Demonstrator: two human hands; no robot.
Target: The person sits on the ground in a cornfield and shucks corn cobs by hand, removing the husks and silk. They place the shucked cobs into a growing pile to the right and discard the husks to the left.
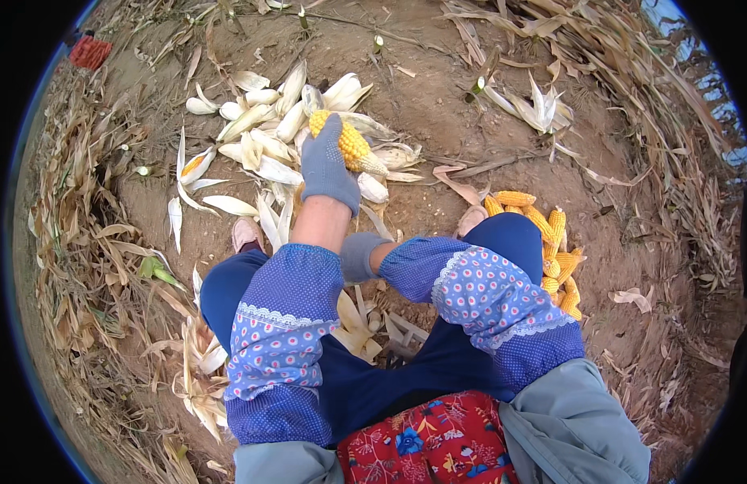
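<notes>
A half-husked corn cob [347, 142], yellow kernels bare at its upper end and pale husk clinging below, lies against the heap of stripped husks [264, 133] on the dirt straight ahead of the person. The left hand [325, 165], in a blue-grey glove, is closed around the cob's left side with the fingers wrapped over the kernels. The right hand [359, 256], gloved alike, sits low between the knees, just behind the left forearm; it looks curled, though whether it grips anything cannot be told. Bare brown soil [438, 105] opens beyond and to the right of the heap, leaving free room as far as a smaller husk cluster [535, 109]. By the right knee sits a pile of husked cobs [551, 246], perhaps nine or ten showing, partly hidden by the leg. Dry stalks and leaves [75, 234] hem the patch on the left and far right edges.
</notes>
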